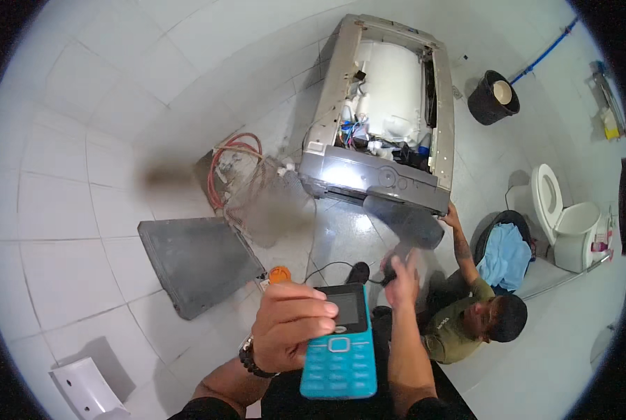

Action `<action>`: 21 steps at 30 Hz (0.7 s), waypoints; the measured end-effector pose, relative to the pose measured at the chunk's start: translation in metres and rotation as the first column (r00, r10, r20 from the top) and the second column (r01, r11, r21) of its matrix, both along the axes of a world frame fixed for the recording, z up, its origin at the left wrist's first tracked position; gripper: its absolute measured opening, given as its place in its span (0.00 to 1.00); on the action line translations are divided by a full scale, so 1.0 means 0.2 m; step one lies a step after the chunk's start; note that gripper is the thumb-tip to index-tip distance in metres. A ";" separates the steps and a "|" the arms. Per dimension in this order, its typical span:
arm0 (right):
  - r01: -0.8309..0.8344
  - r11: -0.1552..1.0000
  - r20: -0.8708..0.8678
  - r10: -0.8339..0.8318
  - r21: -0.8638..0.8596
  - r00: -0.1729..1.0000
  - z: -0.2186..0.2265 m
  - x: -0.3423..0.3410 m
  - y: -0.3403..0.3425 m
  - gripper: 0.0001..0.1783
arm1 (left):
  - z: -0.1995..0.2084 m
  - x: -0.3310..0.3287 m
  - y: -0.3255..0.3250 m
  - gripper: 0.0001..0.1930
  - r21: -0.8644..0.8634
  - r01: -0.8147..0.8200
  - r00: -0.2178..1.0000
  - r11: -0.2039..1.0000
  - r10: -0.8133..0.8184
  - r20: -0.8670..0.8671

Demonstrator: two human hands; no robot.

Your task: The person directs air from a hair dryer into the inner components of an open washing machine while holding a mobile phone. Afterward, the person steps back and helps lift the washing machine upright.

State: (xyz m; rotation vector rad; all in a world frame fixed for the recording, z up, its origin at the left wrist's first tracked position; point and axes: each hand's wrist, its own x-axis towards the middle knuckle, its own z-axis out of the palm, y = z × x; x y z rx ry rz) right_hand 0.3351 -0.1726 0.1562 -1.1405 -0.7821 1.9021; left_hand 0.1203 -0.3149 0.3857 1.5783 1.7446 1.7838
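My left hand [288, 325] is closed around the upper left side of a turquoise keypad phone [339, 364], its fingers lying over the small dark screen [348, 311]. The phone's keys face up at me. To its right, my right hand [402, 283] reaches forward with its fingers apart and somewhat blurred. Just past them is a blurred dark thing whose kind I cannot tell. Ahead stands a grey washing machine [390, 175], its top off, showing the white tub [391, 91] and coloured wires [355, 129]. A bright light spot falls on its front panel.
A co-worker [460, 322] crouches at right, one hand [452, 215] at the machine's corner. A dark grey panel [201, 259] and red hose [215, 178] lie left. At right are a black bucket [488, 105], a toilet [575, 224] and a basket with blue cloth [505, 255].
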 end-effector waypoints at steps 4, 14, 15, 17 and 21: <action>-0.070 0.997 0.088 0.071 -0.019 0.994 -0.11 -0.01 -0.23 0.24 | -0.03 -0.02 -0.06 0.13 0.006 0.032 0.999 0.999 -0.032 0.010; -0.443 0.889 0.199 0.458 -0.119 0.866 -0.82 0.13 -0.28 0.26 | -0.69 -0.01 -0.38 0.10 -0.062 -0.389 0.910 0.919 0.394 0.130; -0.473 0.869 0.185 0.493 -0.145 0.850 -0.86 0.13 -0.28 0.26 | -0.73 -0.02 -0.44 0.10 -0.089 -0.420 0.896 0.903 0.428 0.118; -0.580 0.763 0.134 0.631 -0.286 0.764 -0.97 0.12 -0.31 0.28 | -0.86 -0.07 -0.52 0.13 -0.183 -0.698 0.716 0.692 0.679 -0.165; -0.778 0.492 0.121 0.865 -0.391 0.487 -1.27 0.05 -0.47 0.25 | -1.11 -0.15 -0.53 0.15 -0.036 -0.730 0.678 0.683 0.729 0.093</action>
